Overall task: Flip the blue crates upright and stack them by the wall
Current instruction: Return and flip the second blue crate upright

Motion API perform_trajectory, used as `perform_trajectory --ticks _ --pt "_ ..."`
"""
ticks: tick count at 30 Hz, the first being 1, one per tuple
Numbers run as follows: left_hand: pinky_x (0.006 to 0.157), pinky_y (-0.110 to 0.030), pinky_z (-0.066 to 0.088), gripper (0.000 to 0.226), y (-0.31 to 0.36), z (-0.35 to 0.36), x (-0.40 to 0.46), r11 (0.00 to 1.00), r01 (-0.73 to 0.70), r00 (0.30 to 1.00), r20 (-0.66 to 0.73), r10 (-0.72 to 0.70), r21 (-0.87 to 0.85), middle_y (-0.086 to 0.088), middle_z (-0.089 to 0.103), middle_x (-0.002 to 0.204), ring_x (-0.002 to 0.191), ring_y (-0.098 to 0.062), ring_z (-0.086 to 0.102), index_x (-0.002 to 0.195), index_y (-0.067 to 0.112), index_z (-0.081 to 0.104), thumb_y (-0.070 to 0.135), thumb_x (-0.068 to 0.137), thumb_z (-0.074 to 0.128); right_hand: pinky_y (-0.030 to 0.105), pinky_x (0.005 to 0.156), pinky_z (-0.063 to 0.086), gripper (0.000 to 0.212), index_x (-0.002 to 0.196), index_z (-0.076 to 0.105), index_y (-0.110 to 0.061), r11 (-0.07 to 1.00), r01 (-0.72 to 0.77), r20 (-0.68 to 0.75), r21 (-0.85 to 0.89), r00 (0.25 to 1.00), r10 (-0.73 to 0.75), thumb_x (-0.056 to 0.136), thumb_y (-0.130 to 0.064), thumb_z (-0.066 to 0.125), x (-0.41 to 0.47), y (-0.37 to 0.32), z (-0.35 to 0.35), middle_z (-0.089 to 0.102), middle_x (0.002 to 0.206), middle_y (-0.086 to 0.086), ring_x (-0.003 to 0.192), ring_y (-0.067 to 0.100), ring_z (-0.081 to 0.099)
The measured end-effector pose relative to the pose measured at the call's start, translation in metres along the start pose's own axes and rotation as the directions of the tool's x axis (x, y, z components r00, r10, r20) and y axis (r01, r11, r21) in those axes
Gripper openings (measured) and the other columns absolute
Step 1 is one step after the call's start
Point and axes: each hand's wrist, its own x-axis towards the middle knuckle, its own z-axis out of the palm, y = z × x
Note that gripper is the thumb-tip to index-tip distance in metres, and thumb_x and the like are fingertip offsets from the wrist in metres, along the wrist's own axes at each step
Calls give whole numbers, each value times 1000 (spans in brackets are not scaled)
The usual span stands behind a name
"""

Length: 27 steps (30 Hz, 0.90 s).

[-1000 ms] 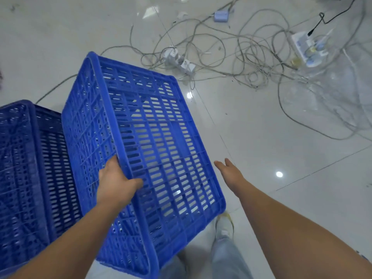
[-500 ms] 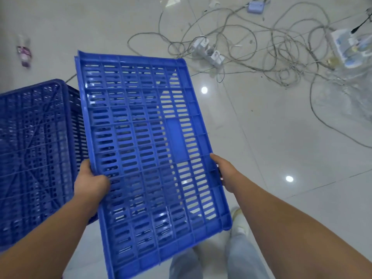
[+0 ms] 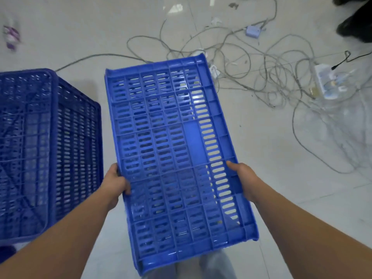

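Two hands, left (image 3: pixel 115 183) and right (image 3: pixel 244 179), grip blue crate (image 3: pixel 173 154) edges

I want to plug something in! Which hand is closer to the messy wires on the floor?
Right. The right hand holds the crate on its right edge, the side facing the wires. The left hand grips the opposite edge, next to the other crate.

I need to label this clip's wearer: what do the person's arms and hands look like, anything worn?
Both forearms are bare, no sleeves in view. The left hand and right hand wear no gloves, and no rings, watch or wristband show.
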Motion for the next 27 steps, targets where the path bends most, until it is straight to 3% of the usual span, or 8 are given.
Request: perform_trajectory --ticks 6,11,14,17,19,21,24,27 --pt "51 -35 39 72 3 5 23 1000 -17 999 48 16 22 -6 56 95 83 -30 51 119 20 42 -34 70 38 50 100 45 43 134 44 -4 1000 -24 -55 9 998 25 97 -26 48 6 14 2 55 122 15 112 35 56" --pt "51 -35 38 75 12 4 29 998 -18 1000 16 17 65 -7 53 87 70 -26 46 130 16 42 -33 73 34 37 62 44 17 77 47 -11 998 24 -215 -50 976 -34 91 -5 40 2 6 19 52 81 15 64 27 48" --pt "47 -31 30 68 10 13 27 996 -13 998 -63 18 91 -4 46 78 59 -21 37 133 13 39 -27 80 31 48 79 52 21 100 53 0 997 26 -265 -69 963 -43 89 -9 38 -1 10 22 61 101 25 79 28 52" --pt "44 -28 29 62 6 22 15 980 -43 986 -150 73 196 -8 49 79 54 -24 40 141 16 27 -13 87 35 39 73 47 32 117 50 5 991 44 -284 -128 956 -79 91 -9 36 0 11 25 60 116 29 78 26 48" --pt "54 -36 49 74 -1 30 3 935 -104 965 -195 177 338 -14 52 126 87 -39 61 149 19 12 -7 87 41 38 75 48 34 121 49 3 983 52 -297 -179 949 -104 94 -11 35 2 13 27 61 110 26 75 25 49" --pt "101 -48 44 84 -12 41 -7 821 -143 922 -228 314 553 -8 12 160 136 -36 36 152 14 -2 -3 85 47 38 77 48 33 124 49 -3 974 88 -288 -208 946 -147 96 -16 35 1 16 27 61 106 17 78 26 54" --pt "121 -38 5 80 -9 64 -19 687 -172 871 -216 441 706 -13 -8 161 149 -29 -3 152 5 1 5 88 49 44 91 49 32 121 54 -5 973 140 -210 -183 961 -178 98 -22 42 -5 19 20 61 122 16 96 29 59" --pt "120 -34 -6 69 4 91 -31 611 -274 854 -104 510 743 -11 -5 162 149 -25 -8 152 5 7 11 93 43 49 97 48 42 123 60 -10 988 31 -45 152 999 -24 91 -37 53 -6 23 1 65 121 9 109 30 61"
